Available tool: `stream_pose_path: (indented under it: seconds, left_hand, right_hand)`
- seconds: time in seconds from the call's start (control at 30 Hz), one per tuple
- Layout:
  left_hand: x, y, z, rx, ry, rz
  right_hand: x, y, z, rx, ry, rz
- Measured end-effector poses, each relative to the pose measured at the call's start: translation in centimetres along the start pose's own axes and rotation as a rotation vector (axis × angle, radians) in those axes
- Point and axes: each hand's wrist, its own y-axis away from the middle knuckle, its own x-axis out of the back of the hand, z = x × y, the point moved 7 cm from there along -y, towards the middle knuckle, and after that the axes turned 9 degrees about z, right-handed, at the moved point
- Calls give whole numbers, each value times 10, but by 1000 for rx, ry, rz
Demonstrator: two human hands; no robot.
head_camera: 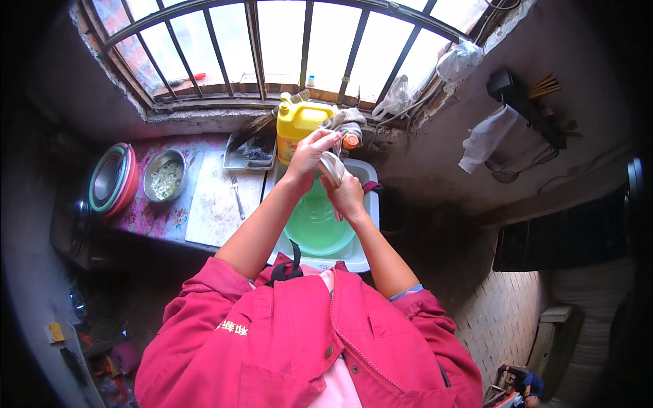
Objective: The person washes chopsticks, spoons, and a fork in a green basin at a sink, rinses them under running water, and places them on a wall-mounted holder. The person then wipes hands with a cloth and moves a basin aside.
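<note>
Both of my hands are raised over a green plastic basin (319, 224) of water, which stands in a white sink (362, 260). My right hand (347, 194) grips a pale, light-coloured item (332, 168), perhaps a small bowl or dish; its exact kind cannot be told. My left hand (308, 155) is at the item's upper end, its fingers pinched near something thin and shiny. Whether the left fingers hold that thin thing is unclear. Behind the hands are a yellow plastic jug (301, 120), a grey cloth (347, 121) and an orange bottle cap (350, 142).
Left of the sink lie a white board (211, 204) with a fork (237, 196), a metal bowl of shredded food (166, 176), stacked basins (115, 178) and a tray (240, 163). A barred window (306, 51) is ahead; utensils hang at right. A person (533, 385) appears lower right.
</note>
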Motion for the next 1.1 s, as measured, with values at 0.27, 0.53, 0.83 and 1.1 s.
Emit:
stream_pose_path:
  seconds: [0.27, 0.53, 0.83, 1.1]
  left_hand:
    - [40, -3, -12, 54, 69, 301]
    - [-24, 41, -48, 87, -213, -380]
    - [-32, 26, -56, 49, -315, -433]
    - [-38, 46, -74, 192, -438, -455]
  right_hand:
    - [12, -31, 11, -186, -793, -18]
    - [31, -41, 2, -229, -1113, -41]
    - [47, -34, -15, -163, -1019, -19]
    - [60, -19, 36, -377, -1082, 118]
